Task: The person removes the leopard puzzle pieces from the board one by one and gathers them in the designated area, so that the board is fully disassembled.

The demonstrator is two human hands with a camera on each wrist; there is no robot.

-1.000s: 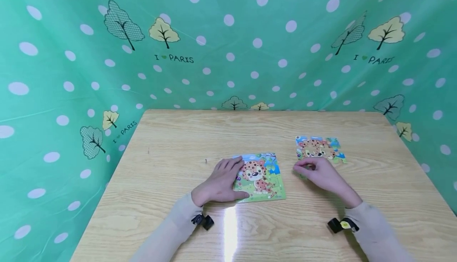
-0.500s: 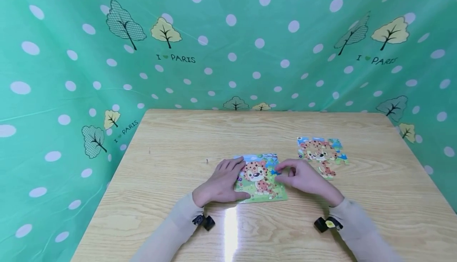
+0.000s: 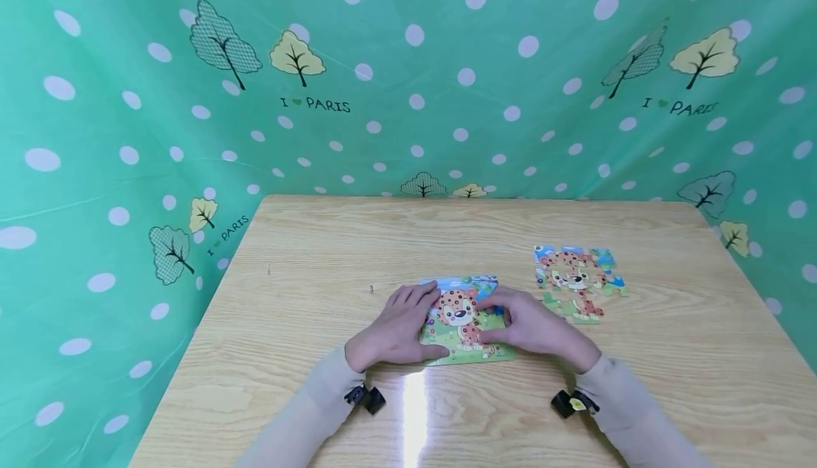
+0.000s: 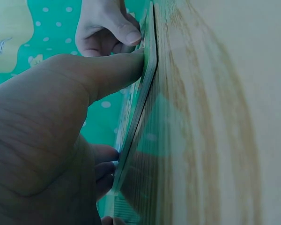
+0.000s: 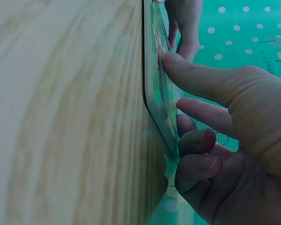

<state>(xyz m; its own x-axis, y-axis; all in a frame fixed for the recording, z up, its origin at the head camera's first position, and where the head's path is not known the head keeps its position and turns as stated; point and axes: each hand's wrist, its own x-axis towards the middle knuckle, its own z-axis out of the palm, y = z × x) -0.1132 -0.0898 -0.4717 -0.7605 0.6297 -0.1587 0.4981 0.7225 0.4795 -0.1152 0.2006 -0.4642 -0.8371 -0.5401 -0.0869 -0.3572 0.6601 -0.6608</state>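
A flat leopard puzzle board point(image 3: 456, 351) lies on the table in the head view. My left hand point(image 3: 398, 322) rests along its left side, the thumb on the near part and the fingers spread toward the far edge. From the right, my right hand point(image 3: 523, 319) reaches over the board, touching its face with thumb and index finger set apart. The right wrist view shows that thumb point(image 5: 173, 61) against the board's surface, the other fingers loosely bent; no loose piece shows between them. To the right lie loose puzzle pieces point(image 3: 577, 280), roughly laid out as a leopard picture.
The wooden table point(image 3: 332, 241) carries the board and pieces. Behind it and at its sides hangs a green dotted cloth point(image 3: 434, 49). A small dark speck point(image 3: 371, 289) is on the wood left of the board.
My right hand has moved left from the loose pieces onto the board, its thumb and index finger now farther apart. More of the loose pieces are uncovered. The left hand has stayed on the board.
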